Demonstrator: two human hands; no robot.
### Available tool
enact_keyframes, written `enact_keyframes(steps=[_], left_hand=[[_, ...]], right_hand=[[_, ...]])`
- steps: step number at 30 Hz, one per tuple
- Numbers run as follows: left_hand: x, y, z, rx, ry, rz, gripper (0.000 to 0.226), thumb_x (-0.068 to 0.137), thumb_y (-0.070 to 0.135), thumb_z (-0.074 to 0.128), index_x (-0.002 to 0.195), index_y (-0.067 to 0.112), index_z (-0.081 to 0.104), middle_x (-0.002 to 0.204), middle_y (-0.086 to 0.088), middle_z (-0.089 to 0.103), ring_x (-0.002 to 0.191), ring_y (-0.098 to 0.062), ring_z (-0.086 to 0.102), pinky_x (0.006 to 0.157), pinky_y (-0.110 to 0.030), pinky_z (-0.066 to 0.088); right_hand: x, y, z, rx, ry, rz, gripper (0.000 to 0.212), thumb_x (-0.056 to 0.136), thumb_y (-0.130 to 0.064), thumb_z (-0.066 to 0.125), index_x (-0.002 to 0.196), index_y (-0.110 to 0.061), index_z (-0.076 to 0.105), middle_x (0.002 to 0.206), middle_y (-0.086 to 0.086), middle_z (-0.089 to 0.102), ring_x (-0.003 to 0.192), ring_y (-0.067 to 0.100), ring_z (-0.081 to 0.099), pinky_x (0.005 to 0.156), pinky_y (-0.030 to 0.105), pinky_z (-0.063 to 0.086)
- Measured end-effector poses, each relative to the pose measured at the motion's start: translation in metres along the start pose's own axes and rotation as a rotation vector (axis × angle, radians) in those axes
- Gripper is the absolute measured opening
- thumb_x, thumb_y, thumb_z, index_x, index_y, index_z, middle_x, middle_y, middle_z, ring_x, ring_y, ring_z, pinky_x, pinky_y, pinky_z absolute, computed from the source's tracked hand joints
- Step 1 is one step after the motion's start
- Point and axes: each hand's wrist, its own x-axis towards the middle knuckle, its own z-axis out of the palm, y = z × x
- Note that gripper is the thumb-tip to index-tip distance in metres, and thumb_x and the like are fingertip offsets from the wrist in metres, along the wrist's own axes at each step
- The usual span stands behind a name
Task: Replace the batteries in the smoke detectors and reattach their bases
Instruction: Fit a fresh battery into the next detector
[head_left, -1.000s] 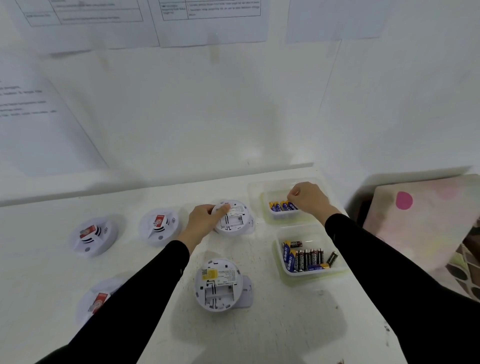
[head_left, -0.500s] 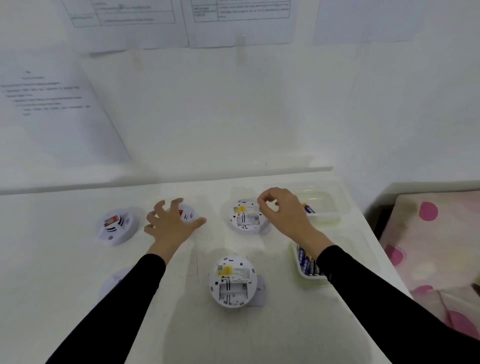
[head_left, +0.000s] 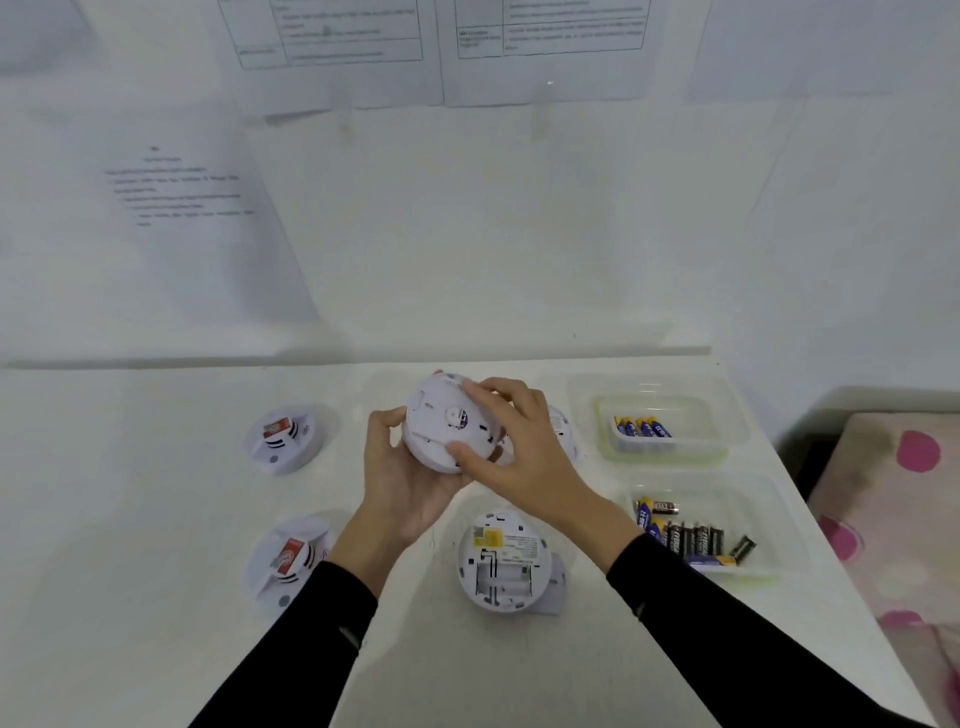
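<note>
Bare surface (head_left: 130, 493) lay open leftmost and nearest me. A far-left detector (head_left: 283, 439) and near-left detector (head_left: 288, 558) blocked the left, an open detector (head_left: 501, 561) the near centre, the held detector (head_left: 449, 421) the far middle, a far tray (head_left: 730, 410) and near tray (head_left: 779, 519) the right.

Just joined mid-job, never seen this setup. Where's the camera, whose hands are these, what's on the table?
No machine here: a person works bare-handed, and the single camera sits on their head, looking forward and down. The left hand cradles a round white smoke detector and the right hand grips it from above, over the white table. Nearer lies an opened detector, its battery bay apparently empty. Two red-tagged detectors sit at left; another detector is half hidden behind the right hand. At right, the far tray holds a few blue batteries, the near tray a larger mixed lot.
</note>
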Motion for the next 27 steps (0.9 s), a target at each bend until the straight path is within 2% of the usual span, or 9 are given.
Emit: enact_keyframes(steps=[2,4,8,12,16,20,22,24,27], left_hand=[[-0.002,-0.004,0.006,-0.01,-0.014,0.009,0.056,0.092,0.047,0.038,0.133,0.014,0.057,0.122,-0.019,0.066,0.104,-0.034,0.068,0.079,-0.044,0.06],[0.0,-0.007,0.007,0.029,-0.034,0.022,0.052,0.096,0.053,0.036,0.127,0.018,0.06,0.12,-0.016,0.067,0.103,-0.031,0.069,0.078,-0.043,0.06],[0.004,-0.006,0.005,0.12,-0.025,0.024,0.052,0.097,0.057,0.036,0.127,0.022,0.06,0.125,-0.014,0.065,0.11,-0.031,0.066,0.086,-0.045,0.057],[0.007,-0.004,0.004,0.176,-0.017,0.009,0.047,0.098,0.054,0.036,0.12,0.023,0.063,0.122,-0.012,0.067,0.106,-0.031,0.067,0.089,-0.047,0.049],[0.004,-0.004,0.006,0.162,-0.043,-0.014,0.046,0.1,0.051,0.034,0.118,0.021,0.063,0.115,-0.012,0.07,0.102,-0.03,0.07,0.08,-0.046,0.058],[0.006,-0.002,0.0,0.161,0.012,-0.01,0.048,0.099,0.053,0.036,0.126,0.021,0.061,0.125,-0.014,0.066,0.112,-0.033,0.065,0.087,-0.046,0.055],[0.006,0.001,-0.003,0.141,0.048,0.0,0.056,0.097,0.055,0.038,0.13,0.015,0.059,0.127,-0.017,0.066,0.109,-0.032,0.067,0.082,-0.044,0.058],[0.004,0.008,-0.011,0.102,0.123,0.049,0.061,0.094,0.056,0.039,0.127,0.01,0.06,0.116,-0.017,0.071,0.096,-0.031,0.071,0.072,-0.04,0.061],[-0.002,0.026,-0.028,0.036,0.219,0.142,0.065,0.092,0.059,0.041,0.132,0.012,0.058,0.116,-0.018,0.071,0.102,-0.038,0.067,0.074,-0.042,0.061]], right_hand=[[0.0,-0.006,-0.006,-0.056,-0.016,-0.042,0.069,0.079,-0.048,0.067,0.141,-0.028,0.045,0.126,-0.015,0.036,0.119,0.009,0.033,0.103,0.023,0.035],[0.0,-0.009,-0.012,-0.137,-0.045,-0.076,0.072,0.075,-0.052,0.062,0.141,-0.028,0.045,0.126,-0.01,0.037,0.117,0.01,0.031,0.104,0.032,0.035],[0.002,-0.013,-0.021,-0.232,-0.102,-0.084,0.076,0.067,-0.051,0.056,0.138,-0.03,0.044,0.122,-0.008,0.037,0.11,0.009,0.029,0.102,0.036,0.032],[0.005,-0.013,-0.026,-0.214,-0.134,-0.103,0.073,0.065,-0.044,0.063,0.134,-0.026,0.046,0.117,-0.005,0.04,0.104,0.014,0.033,0.098,0.035,0.033],[0.009,-0.011,-0.03,-0.273,-0.196,-0.181,0.073,0.065,-0.033,0.069,0.133,-0.023,0.046,0.116,-0.002,0.042,0.103,0.016,0.035,0.094,0.032,0.032],[0.013,-0.012,-0.029,-0.231,-0.232,-0.203,0.073,0.066,-0.029,0.072,0.134,-0.02,0.045,0.116,-0.001,0.041,0.104,0.015,0.035,0.095,0.031,0.034],[0.021,-0.013,-0.031,-0.183,-0.235,-0.192,0.073,0.069,-0.026,0.074,0.135,-0.018,0.044,0.12,0.001,0.039,0.11,0.016,0.035,0.099,0.03,0.032],[0.032,-0.011,-0.031,-0.1,-0.176,-0.15,0.071,0.07,-0.024,0.075,0.134,-0.018,0.043,0.123,0.001,0.037,0.116,0.017,0.036,0.104,0.029,0.031],[0.051,0.005,-0.026,0.012,-0.159,0.044,0.067,0.075,-0.016,0.072,0.135,-0.018,0.043,0.127,-0.001,0.033,0.122,0.014,0.035,0.104,0.022,0.034]])
